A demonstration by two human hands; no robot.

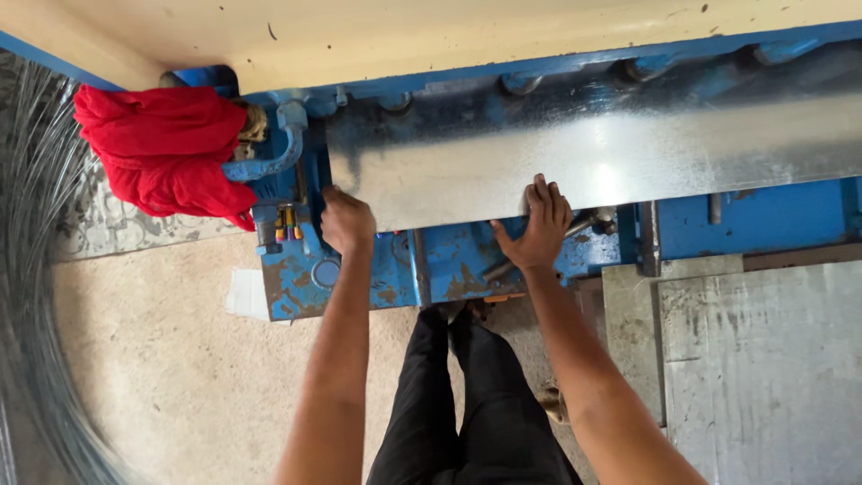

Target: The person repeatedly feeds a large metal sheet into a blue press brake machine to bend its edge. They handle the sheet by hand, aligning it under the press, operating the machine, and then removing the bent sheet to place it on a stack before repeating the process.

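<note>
workshop floor, blue machine (449, 260): left hand (347, 222) pinches metal sheet's (584, 157) near edge, right hand (539, 224) spread flat; best kept level

Scene evenly, brightly lit by soft daylight. Strong glare seen on metal sheet (611, 157), brightest near centre. Soft shadows cast under blue machine (449, 265) onto floor (171, 377). Wire coil (36, 269) at left edge smeared by blur; centre rendered fairly sharp.
</note>
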